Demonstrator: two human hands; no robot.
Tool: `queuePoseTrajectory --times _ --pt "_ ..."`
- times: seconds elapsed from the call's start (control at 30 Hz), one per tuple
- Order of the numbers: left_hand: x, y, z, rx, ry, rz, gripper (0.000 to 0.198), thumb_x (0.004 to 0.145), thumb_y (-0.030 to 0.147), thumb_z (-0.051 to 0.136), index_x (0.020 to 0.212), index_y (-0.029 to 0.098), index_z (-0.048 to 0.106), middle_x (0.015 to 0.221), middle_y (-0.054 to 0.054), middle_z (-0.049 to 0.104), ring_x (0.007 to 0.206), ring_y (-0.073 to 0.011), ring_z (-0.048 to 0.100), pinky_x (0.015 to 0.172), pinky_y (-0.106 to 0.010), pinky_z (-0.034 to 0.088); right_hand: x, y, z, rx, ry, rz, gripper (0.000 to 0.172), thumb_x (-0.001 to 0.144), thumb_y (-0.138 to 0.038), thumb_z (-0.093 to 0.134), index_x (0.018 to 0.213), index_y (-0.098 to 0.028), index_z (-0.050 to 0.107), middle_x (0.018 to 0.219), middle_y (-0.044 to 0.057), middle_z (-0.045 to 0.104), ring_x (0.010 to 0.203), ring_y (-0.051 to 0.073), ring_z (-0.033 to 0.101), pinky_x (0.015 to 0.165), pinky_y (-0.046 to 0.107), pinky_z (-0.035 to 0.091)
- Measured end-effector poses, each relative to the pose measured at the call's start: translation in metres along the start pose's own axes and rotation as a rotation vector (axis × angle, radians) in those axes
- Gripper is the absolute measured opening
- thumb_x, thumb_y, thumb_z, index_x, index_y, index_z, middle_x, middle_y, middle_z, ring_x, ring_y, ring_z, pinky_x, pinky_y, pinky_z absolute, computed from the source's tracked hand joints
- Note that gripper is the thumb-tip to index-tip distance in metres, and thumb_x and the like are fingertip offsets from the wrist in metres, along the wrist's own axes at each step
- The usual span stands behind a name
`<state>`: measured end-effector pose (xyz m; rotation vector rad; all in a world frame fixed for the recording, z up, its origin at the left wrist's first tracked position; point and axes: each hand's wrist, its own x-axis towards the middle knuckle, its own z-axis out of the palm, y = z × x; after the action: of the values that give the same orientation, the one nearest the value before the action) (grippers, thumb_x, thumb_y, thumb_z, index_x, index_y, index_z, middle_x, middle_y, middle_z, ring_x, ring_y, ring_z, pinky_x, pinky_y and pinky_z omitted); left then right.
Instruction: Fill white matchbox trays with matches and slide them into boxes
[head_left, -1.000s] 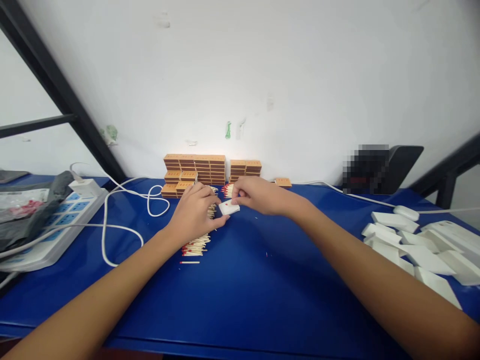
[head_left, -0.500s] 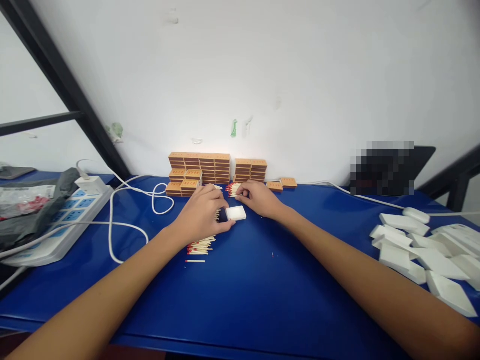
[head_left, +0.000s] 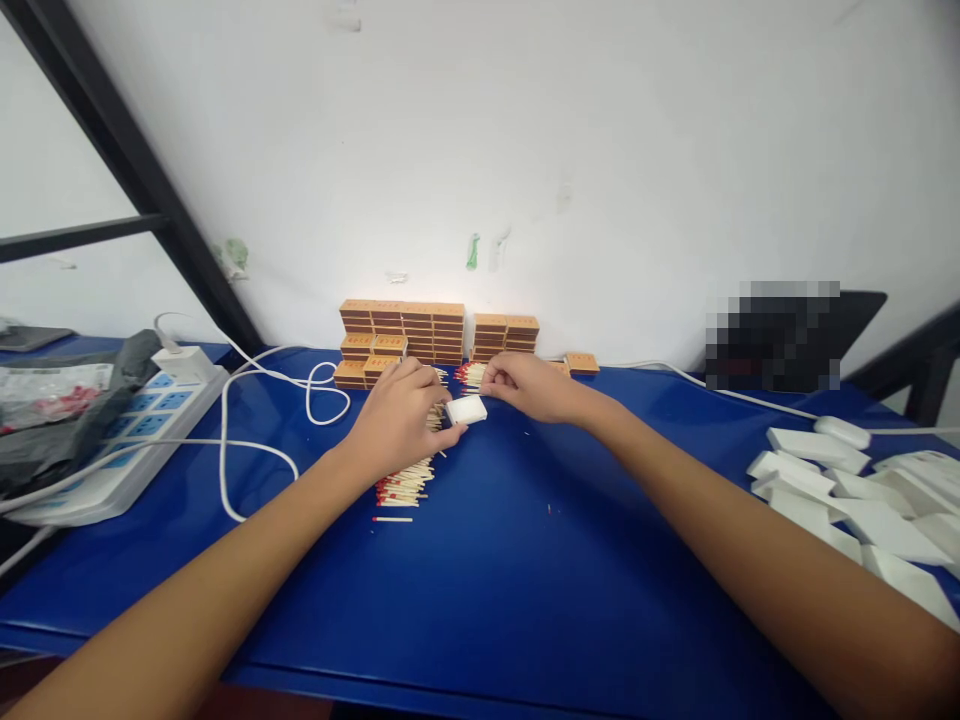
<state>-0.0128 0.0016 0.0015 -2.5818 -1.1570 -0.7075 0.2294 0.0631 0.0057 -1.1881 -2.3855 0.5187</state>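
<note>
My left hand [head_left: 399, 418] grips a small white matchbox tray [head_left: 466, 409] between thumb and fingers, just above the blue table [head_left: 495, 560]. A pile of red-tipped matches [head_left: 401, 487] lies under and beside that hand. My right hand [head_left: 527, 385] is closed in a pinch on a few matches from a second small heap [head_left: 471, 374] just behind the tray. Stacks of orange matchboxes [head_left: 420, 334] stand against the wall behind both hands.
A white power strip [head_left: 112, 440] with looping white cables [head_left: 262, 420] lies at the left, beside a grey bag [head_left: 52, 410]. Several flat white box sleeves [head_left: 847, 500] are scattered at the right. A dark chair [head_left: 862, 330] stands behind the table's right end.
My left hand has lifted the white tray slightly and brought it back toward the matches. My right hand has shifted a little right at the small heap.
</note>
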Motion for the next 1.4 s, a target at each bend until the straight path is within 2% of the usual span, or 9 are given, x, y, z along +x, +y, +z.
queuePoseTrajectory --times 0.13,0.37,0.5,0.73,0.9,1.03,1.13,1.3,1.4 --pt "0.0 0.002 -0.002 -0.044 -0.03 0.023 0.029 0.088 0.044 0.082 0.095 0.016 0.08 0.095 -0.008 0.071 0.097 -0.0281 0.06 0.092 -0.046 0.05 0.001 -0.005 0.004 -0.032 0.072 -0.004 0.014 0.098 -0.016 0.066 0.084 -0.018 0.067 0.082 0.003 0.068 0.071 0.015 0.055 0.066 0.028 0.037" --pt "-0.001 0.001 0.003 -0.083 -0.069 0.051 0.031 0.089 0.046 0.081 0.099 0.017 0.08 0.096 -0.007 0.07 0.102 -0.0282 0.062 0.095 -0.046 0.049 0.002 0.003 0.025 -0.06 0.025 0.021 0.013 0.095 -0.013 0.07 0.083 -0.017 0.069 0.081 0.002 0.068 0.072 0.015 0.056 0.069 0.027 0.037" --pt "0.0 -0.002 0.001 -0.061 -0.065 0.055 0.03 0.089 0.046 0.08 0.096 0.016 0.08 0.095 -0.008 0.071 0.099 -0.0286 0.061 0.093 -0.048 0.05 0.002 0.004 0.024 -0.069 0.04 0.019 0.008 0.094 -0.013 0.07 0.087 -0.017 0.07 0.084 0.003 0.067 0.074 0.015 0.055 0.068 0.027 0.037" --pt "0.001 -0.002 -0.003 -0.052 -0.08 0.035 0.03 0.088 0.046 0.081 0.094 0.016 0.079 0.096 -0.008 0.07 0.099 -0.0281 0.061 0.094 -0.047 0.049 0.002 0.004 0.022 -0.087 0.008 0.032 0.015 0.096 -0.013 0.066 0.082 -0.017 0.069 0.081 0.004 0.067 0.073 0.016 0.055 0.07 0.028 0.038" --pt "0.001 -0.003 -0.001 -0.035 -0.087 0.048 0.031 0.086 0.045 0.083 0.096 0.016 0.08 0.094 -0.009 0.07 0.096 -0.0284 0.06 0.091 -0.047 0.049 0.003 0.007 0.024 -0.082 0.054 0.013 0.006 0.096 -0.016 0.069 0.09 -0.017 0.07 0.085 0.004 0.067 0.075 0.016 0.054 0.07 0.028 0.037" --pt "0.002 -0.005 -0.001 -0.023 -0.075 0.05 0.029 0.087 0.044 0.082 0.096 0.016 0.08 0.094 -0.009 0.071 0.096 -0.0288 0.06 0.089 -0.047 0.049 0.004 0.006 0.025 -0.09 0.027 0.013 0.012 0.096 -0.013 0.067 0.085 -0.017 0.07 0.082 0.004 0.066 0.074 0.016 0.055 0.071 0.028 0.037" --pt "0.001 -0.006 -0.001 -0.017 -0.05 0.051 0.029 0.089 0.043 0.08 0.096 0.016 0.08 0.094 -0.009 0.07 0.096 -0.0282 0.06 0.091 -0.046 0.049 0.003 0.004 0.02 -0.088 0.014 0.032 0.013 0.097 -0.014 0.066 0.084 -0.016 0.07 0.081 0.004 0.067 0.073 0.016 0.055 0.071 0.029 0.037" --pt "0.002 -0.006 -0.001 0.003 -0.051 0.017 0.029 0.089 0.044 0.08 0.098 0.017 0.08 0.094 -0.008 0.071 0.097 -0.0281 0.06 0.092 -0.047 0.048 0.0 -0.005 -0.003 -0.049 0.041 -0.009 0.014 0.1 -0.02 0.063 0.088 -0.017 0.07 0.086 0.005 0.069 0.075 0.017 0.056 0.071 0.029 0.037" --pt "0.002 -0.005 -0.002 0.001 -0.045 0.001 0.028 0.088 0.044 0.081 0.099 0.018 0.08 0.095 -0.008 0.071 0.099 -0.0286 0.06 0.092 -0.047 0.047 -0.003 -0.017 -0.012 -0.014 -0.04 -0.062 0.014 0.101 -0.02 0.061 0.091 -0.018 0.07 0.086 0.003 0.069 0.073 0.016 0.055 0.069 0.029 0.036"
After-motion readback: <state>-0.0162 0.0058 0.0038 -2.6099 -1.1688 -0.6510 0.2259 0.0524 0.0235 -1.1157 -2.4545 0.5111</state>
